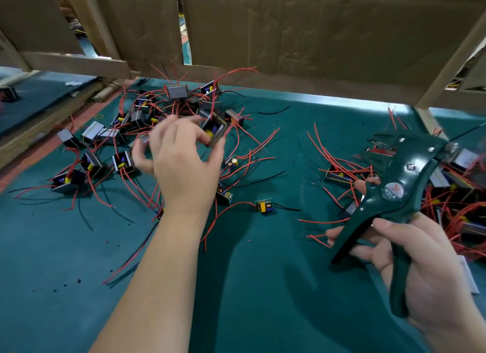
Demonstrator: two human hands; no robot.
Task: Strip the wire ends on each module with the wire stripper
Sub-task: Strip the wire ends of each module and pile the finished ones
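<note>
While a person's left hand pinches a module at the tips of its fingers, just above the pile of red-wired units on the green counter, the right hand grasps a wire stripper, fingers curled round both handles, well apart from the module. The module is blurred. Its open face, showing yellow and blue parts, seems turned away from the palm, and its red wires trail beyond the fingertips into the heap, so which way its length runs cannot be told. The stripper's long axis climbs from the handles in the fist up and away, its head pointing to the far left, toward the module. The likely risks: trailing wires may snag neighbouring units and drag them along, the light fingertip pinch may let the module slip, and a wire fed crookedly into the head could be cut rather than stripped.
</note>
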